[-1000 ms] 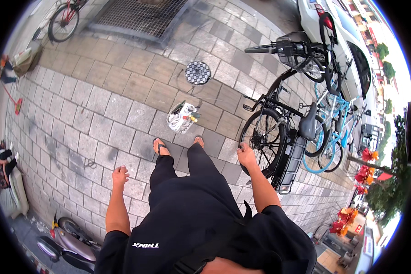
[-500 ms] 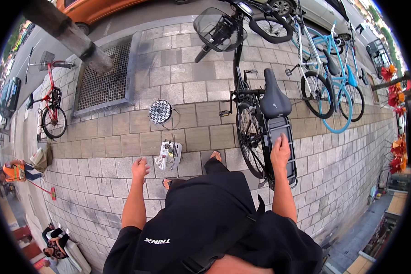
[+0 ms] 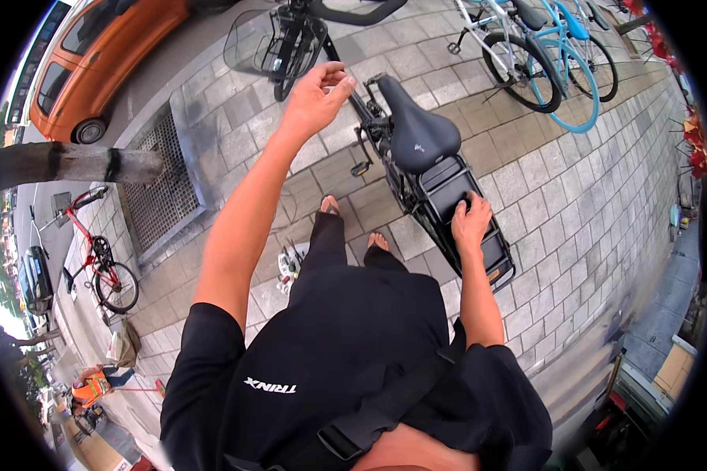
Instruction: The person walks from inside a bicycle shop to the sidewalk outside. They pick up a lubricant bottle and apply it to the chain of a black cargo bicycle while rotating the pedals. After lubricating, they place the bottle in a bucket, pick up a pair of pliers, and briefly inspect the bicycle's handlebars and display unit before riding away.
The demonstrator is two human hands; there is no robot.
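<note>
A black bicycle with a wire front basket (image 3: 247,43) stands beside me. My left hand (image 3: 318,98) is raised left of its black saddle (image 3: 420,133), reaching toward the front, fingers loosely curled and apart, holding nothing. My right hand (image 3: 470,220) grips the black rear rack (image 3: 491,255) behind the saddle, fingers curled over it. A pedal (image 3: 360,169) sticks out from the frame. My sandalled feet are on the pavers, and beside my legs a white tray or bag of small items (image 3: 289,267) is partly hidden by my body.
White and light-blue bicycles (image 3: 573,98) stand at upper right. A tree trunk (image 3: 71,166), metal grate (image 3: 157,192) and red bicycle (image 3: 102,267) are at left, beyond them an orange car (image 3: 94,67). A person in an orange vest (image 3: 94,385) with a broom is at lower left.
I have turned and stepped beside the bicycle, whose saddle appears nearer. My left hand has risen forward; my right hand has settled on the rack. The stool has left view.
</note>
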